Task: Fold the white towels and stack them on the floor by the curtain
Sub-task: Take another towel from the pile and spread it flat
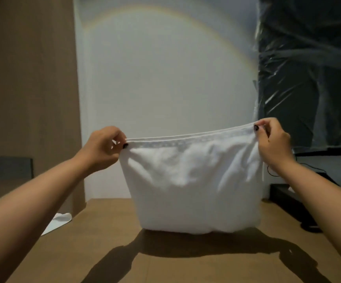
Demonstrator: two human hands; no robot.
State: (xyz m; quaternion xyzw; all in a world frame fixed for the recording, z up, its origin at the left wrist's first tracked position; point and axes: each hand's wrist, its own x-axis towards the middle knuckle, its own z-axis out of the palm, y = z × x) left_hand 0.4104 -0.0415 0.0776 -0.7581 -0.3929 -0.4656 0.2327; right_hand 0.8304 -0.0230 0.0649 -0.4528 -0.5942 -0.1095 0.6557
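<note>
- The left hand pinches one top corner of the white towel.
- The right hand pinches the other.
- The towel hangs doubled above the wooden table.

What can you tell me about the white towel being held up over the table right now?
The white towel looks like soft, plush cloth, doubled over so that layered hemmed edges run along the top. It hangs upright and slightly bunched, stretched between both hands: the left hand pinches its top left corner, the right hand its top right corner. The top edge slopes up toward the right. Its bottom fold seems to touch or hang just above the wooden table, casting a shadow there.
</note>
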